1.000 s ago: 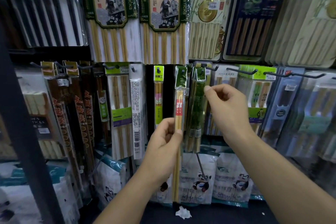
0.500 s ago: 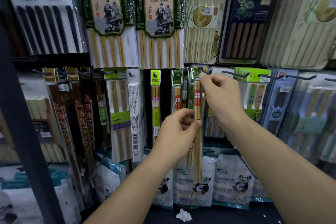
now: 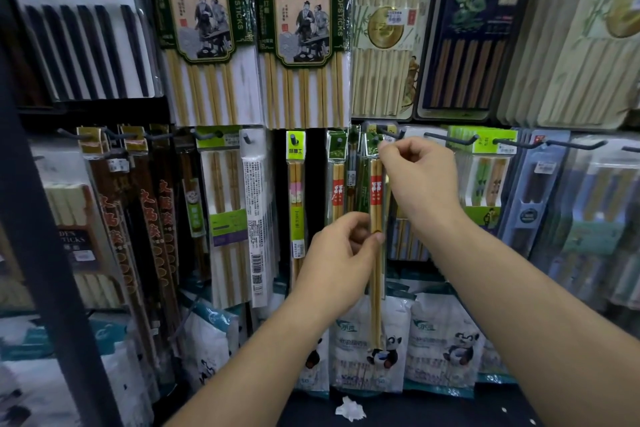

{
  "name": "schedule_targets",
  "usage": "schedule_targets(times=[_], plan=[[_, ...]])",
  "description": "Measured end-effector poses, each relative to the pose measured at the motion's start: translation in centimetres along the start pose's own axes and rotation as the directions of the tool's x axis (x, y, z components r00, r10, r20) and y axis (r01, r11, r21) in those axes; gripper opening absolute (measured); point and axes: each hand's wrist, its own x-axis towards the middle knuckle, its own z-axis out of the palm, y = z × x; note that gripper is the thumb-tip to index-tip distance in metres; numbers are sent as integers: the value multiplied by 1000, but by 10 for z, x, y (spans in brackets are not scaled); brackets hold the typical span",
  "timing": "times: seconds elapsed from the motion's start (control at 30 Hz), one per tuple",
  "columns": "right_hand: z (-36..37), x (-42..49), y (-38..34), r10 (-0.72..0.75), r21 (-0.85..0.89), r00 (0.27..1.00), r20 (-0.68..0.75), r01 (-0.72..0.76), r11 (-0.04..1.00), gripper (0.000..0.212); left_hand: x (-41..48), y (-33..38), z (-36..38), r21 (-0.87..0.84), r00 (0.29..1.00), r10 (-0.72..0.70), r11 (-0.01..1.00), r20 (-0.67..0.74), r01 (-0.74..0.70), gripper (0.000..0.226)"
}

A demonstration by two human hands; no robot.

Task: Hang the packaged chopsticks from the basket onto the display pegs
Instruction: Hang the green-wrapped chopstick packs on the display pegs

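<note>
Just below a dark peg on the display wall, the right hand pinches the green top of the chopstick pack. The left hand pinches its middle, holding it upright beside a matching pack.

Dim (bluish), soft focus, warped edges

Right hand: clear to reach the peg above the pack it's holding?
Probably yes: the right hand pinches the top of the chopstick pack just below the peg, with nothing between them.
</note>
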Motion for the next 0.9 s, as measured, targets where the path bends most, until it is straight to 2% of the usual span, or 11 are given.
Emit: schedule_targets(times=[0.1,0.2,0.3,0.47,0.53,0.67,0.77,0.9], plan=[[1,1,3,-9,-32,1000,5,10,999,30,2,-1,0,4,1000,-24,1000,-9,24,16],[3,1,8,8,-88,1000,21,-6,996,31,4,-3,1,91,999,-34,995,-25,36,16],[3,-1,11,-22,-156,1000,15,24,987,30,7,1,0,303,999,2,953,-32,8,23],[-6,-27,12,-44,-135,999,19,46,990,19,-9,2,-4,625,998,47,778,36,-60,32],[-12,-50,18,-28,-130,997,72,38,991,15,-27,-5,-9,649,998,52,758,34,-62,33],[-22,-117,49,40,-170,969,244,2,985,15,-71,-41,-26,522,998,-57,852,16,41,23],[-21,-178,90,218,-287,870,443,-93,953,13,-110,-94,-36,476,974,-225,857,2,196,12],[-10,-263,153,483,-474,626,612,-199,858,10,-174,-169,-41,445,886,-463,789,-23,424,4]])
